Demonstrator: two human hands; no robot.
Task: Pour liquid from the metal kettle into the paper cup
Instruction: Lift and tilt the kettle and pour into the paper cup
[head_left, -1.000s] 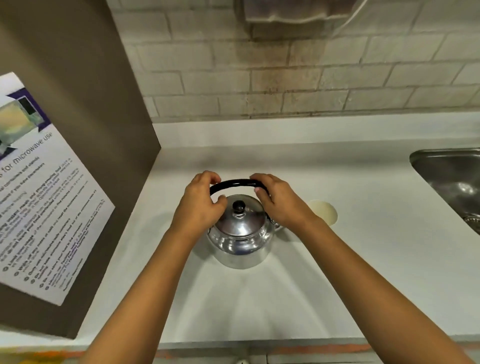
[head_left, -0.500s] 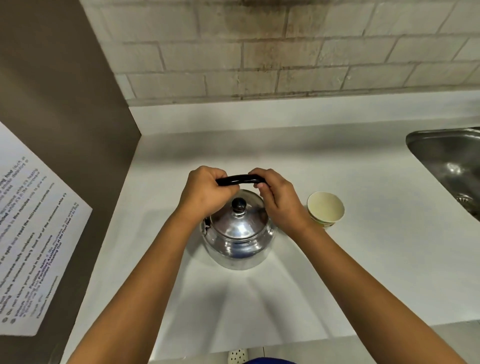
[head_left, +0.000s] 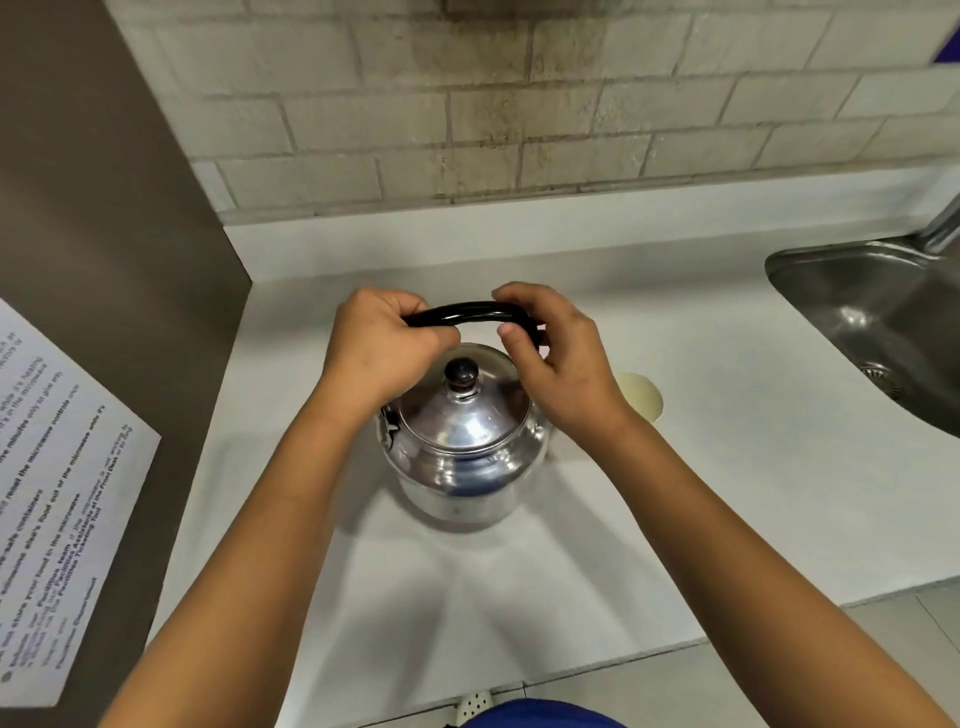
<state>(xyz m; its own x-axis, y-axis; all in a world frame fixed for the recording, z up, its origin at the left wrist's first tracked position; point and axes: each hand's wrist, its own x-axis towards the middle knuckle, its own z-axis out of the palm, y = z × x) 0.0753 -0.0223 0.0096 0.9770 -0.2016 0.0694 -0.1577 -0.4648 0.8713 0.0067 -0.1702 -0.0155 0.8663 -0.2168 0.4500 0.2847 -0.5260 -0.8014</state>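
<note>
A shiny metal kettle (head_left: 465, 447) with a black lid knob stands on the white counter (head_left: 727, 467). Its black handle (head_left: 462, 314) arches over the lid. My left hand (head_left: 382, 345) is closed around the handle's left end. My right hand (head_left: 550, 353) grips the right end with fingers curled over it and the thumb underneath. The paper cup (head_left: 644, 397) stands just right of the kettle; only part of its pale rim and inside shows behind my right wrist. The kettle's spout is hidden.
A brown panel (head_left: 130, 260) with a printed microwave notice (head_left: 57, 499) walls off the left side. A steel sink (head_left: 878, 322) lies at the right, with a tap stem above it. A tiled wall runs along the back. The counter's front edge is near me.
Both hands stay on the handle and the kettle has not visibly moved. The view has shifted, and the cup is now more hidden behind my right wrist.
</note>
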